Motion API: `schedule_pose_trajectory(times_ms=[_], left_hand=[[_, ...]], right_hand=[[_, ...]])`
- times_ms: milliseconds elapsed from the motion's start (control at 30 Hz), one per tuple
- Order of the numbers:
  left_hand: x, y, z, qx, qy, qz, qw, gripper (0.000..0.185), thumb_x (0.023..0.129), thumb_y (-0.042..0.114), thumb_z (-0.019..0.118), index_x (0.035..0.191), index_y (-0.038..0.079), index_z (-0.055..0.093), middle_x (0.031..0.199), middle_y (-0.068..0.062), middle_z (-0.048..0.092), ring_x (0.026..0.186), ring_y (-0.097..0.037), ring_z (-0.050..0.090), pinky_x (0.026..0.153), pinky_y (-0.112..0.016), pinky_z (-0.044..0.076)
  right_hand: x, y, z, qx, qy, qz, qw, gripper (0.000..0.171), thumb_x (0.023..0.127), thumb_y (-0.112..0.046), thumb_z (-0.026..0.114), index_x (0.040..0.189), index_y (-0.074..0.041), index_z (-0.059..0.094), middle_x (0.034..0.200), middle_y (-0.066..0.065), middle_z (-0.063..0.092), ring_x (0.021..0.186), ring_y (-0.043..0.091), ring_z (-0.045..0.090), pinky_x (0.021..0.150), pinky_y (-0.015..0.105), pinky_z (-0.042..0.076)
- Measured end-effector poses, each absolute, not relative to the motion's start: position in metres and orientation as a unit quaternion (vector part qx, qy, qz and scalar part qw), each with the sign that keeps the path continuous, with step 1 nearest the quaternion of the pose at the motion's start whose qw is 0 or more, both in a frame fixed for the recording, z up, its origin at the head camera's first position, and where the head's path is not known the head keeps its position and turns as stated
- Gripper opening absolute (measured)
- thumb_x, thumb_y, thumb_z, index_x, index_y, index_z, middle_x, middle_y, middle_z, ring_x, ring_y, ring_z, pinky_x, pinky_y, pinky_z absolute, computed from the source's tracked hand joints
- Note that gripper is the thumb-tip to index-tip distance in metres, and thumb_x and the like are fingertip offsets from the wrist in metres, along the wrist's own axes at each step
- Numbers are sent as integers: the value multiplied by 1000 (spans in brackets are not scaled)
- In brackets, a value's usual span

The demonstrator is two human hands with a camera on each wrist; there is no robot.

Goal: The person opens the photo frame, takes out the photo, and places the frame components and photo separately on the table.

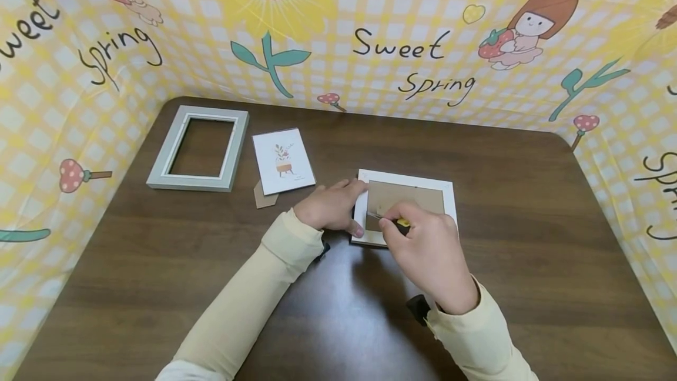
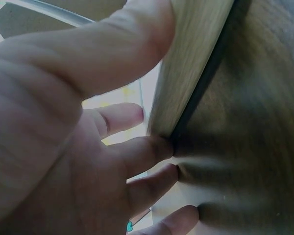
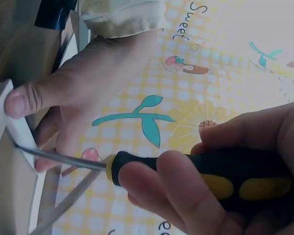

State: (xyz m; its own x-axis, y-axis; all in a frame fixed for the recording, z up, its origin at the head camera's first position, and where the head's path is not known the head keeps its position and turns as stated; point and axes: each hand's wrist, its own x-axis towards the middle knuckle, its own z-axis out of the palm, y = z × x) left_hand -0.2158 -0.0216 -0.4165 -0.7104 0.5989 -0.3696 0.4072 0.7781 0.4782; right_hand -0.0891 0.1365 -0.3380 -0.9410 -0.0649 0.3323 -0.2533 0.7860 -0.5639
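A white-rimmed picture frame (image 1: 450,193) with a brown backing board (image 1: 418,194) lies on the table in the head view. My left hand (image 1: 333,204) rests along its left side, the thumb on the near corner and the fingers spread towards the far one. The left wrist view shows the frame's wood-grain side (image 2: 188,63) beside that thumb. My right hand (image 1: 425,246) grips a black and yellow screwdriver (image 3: 159,169) by its handle. Its metal shaft reaches the inner left edge of the frame; whether the tip touches the backing or a small fastener there, I cannot tell.
An empty grey-white frame (image 1: 240,149) stands apart at the table's far left. Right of it lies a card with a potted plant print (image 1: 270,160), partly over a brown cardboard piece (image 1: 264,197). A patterned yellow cloth (image 1: 402,4) encloses the table's back and sides.
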Motion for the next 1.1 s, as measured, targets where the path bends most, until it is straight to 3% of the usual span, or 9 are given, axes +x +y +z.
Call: schedule_pose_trajectory(times_ms=[233,367,467,600,700,833,967,1100], left_hand=[[-214,-19,-417,273,909,183,256,97,81,42,85,159,18,32,162,-7,31,150,-24,23,114,-59,21],[-214,-17,-417,272,910,181,255,98,81,43,85,159,18,31,163,-8,30,150,-24,23,114,-60,21],[-215,-18,-417,270,912,175,255,97,81,41,85,159,18,31,163,-8,30,150,-23,23,113,-61,22],[-216,-19,-419,280,910,175,252,97,81,35,85,159,15,31,162,-10,31,149,-24,24,112,-62,23],[-217,-20,-418,288,903,181,262,97,81,33,83,160,15,29,163,-11,28,150,-26,22,113,-62,22],[-220,-23,-416,290,894,186,285,97,85,30,81,162,17,24,165,-9,22,152,-25,17,115,-60,17],[-223,-26,-417,297,887,187,300,96,87,27,80,163,18,21,166,-9,20,152,-25,15,115,-61,15],[-226,-27,-417,301,883,185,310,96,89,27,79,163,19,18,166,-9,17,152,-26,13,115,-62,14]], right_hand=[[-81,146,-336,120,-945,269,142,9,86,-6,74,84,-15,73,69,-10,65,55,10,50,57,32,46],[-66,161,-325,128,-942,269,155,14,86,-8,76,85,-21,74,73,-16,65,56,5,50,56,29,45],[-56,178,-312,127,-936,290,152,21,84,-8,79,85,-28,74,71,-22,62,50,-2,42,51,22,40],[-45,205,-296,122,-938,309,95,25,87,-12,80,88,-35,71,71,-23,60,42,-7,30,46,21,34],[-41,230,-285,100,-932,347,30,17,91,-14,77,93,-31,72,74,-16,66,46,-3,48,49,21,44],[-43,265,-276,11,-914,406,-8,5,97,-19,71,101,-19,74,81,1,74,67,21,71,60,31,57],[-58,300,-286,-67,-897,436,33,18,98,-21,69,108,-7,71,80,9,75,63,25,71,63,27,57],[-73,331,-307,-104,-812,567,89,17,95,-9,71,109,1,70,90,5,74,63,19,71,62,25,57]])
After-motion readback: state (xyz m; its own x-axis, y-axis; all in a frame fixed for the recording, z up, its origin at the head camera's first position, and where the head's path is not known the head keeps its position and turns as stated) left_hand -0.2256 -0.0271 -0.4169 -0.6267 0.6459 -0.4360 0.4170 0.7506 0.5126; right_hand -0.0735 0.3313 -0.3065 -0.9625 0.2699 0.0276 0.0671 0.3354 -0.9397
